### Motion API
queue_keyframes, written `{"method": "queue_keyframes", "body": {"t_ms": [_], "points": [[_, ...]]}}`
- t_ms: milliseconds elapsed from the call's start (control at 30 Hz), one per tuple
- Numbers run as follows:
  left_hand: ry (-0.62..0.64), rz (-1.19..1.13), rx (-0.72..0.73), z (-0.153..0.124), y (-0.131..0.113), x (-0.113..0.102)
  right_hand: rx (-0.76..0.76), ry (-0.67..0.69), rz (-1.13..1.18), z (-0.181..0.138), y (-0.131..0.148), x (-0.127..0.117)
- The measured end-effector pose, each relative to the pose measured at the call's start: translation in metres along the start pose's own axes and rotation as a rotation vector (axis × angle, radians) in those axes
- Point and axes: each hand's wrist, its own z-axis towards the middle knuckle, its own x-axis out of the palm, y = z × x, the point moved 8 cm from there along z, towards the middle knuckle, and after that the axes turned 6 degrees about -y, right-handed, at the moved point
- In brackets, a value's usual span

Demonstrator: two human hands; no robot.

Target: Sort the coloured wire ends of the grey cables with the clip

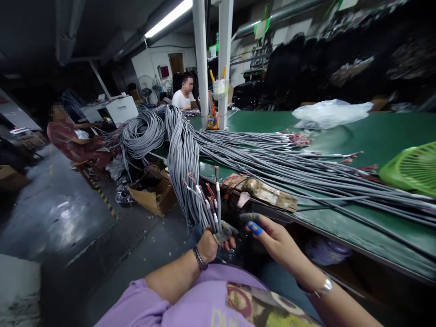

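Observation:
My left hand (213, 243) is closed around the end of a bundle of grey cables, with grey covers on its fingers. Above the fist the cable ends (207, 200) point upward, showing white sleeves and stripped red, black and white wires. To the right, my right hand (270, 231) hovers in front of the table edge. It wears a blue cover on the thumb and a grey one on the index finger, both stretched forward with nothing visible between them. Its other fingers are hidden. Long grey cables (180, 150) hang over the table edge beside my left hand.
More grey cables lie along the green table (252, 119). A taped cardboard piece (269, 190) sits at its edge. A green basket (412, 168) and clear plastic bag (332, 113) are at right. An open carton (153, 193) stands on the floor. Two people sit farther off.

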Motion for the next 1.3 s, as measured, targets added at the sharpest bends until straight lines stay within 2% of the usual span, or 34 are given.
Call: {"method": "queue_keyframes", "body": {"t_ms": [67,167,300,400,567,633,800,867,933,1033,1167,1300], "points": [[0.039,0.039,-0.004,-0.003,0.000,0.005,-0.083,0.019,0.009,0.010,0.021,0.012],[0.104,0.085,-0.015,-0.008,-0.002,0.013,-0.115,0.070,0.047,0.023,0.035,0.026],[0.203,0.168,0.004,-0.010,-0.007,0.023,-0.054,0.249,0.210,0.024,0.030,0.043],[0.249,0.197,0.020,-0.010,-0.008,0.025,-0.014,0.271,0.323,0.020,0.022,0.046],[0.208,0.154,-0.117,-0.009,0.010,0.013,0.090,0.080,0.411,0.015,0.002,0.037],[0.166,0.141,-0.110,-0.007,0.013,0.008,0.090,0.049,0.412,0.011,-0.001,0.034],[-0.121,-0.063,0.018,0.004,-0.005,-0.023,0.027,0.016,0.315,-0.002,-0.010,0.018],[-0.145,-0.172,-0.065,0.007,-0.009,-0.032,0.042,-0.017,0.256,-0.007,-0.023,0.010],[-0.157,-0.243,-0.081,0.009,-0.018,-0.040,0.084,-0.027,0.212,-0.011,-0.039,0.008],[-0.102,-0.283,-0.092,0.011,-0.024,-0.036,0.213,-0.027,0.297,-0.014,-0.061,0.018],[-0.137,-0.059,-0.056,0.011,-0.016,-0.022,0.401,-0.043,0.589,-0.017,-0.074,0.045],[-0.077,0.111,-0.107,0.013,-0.002,0.000,0.475,0.027,0.702,-0.019,-0.079,0.068]]}}
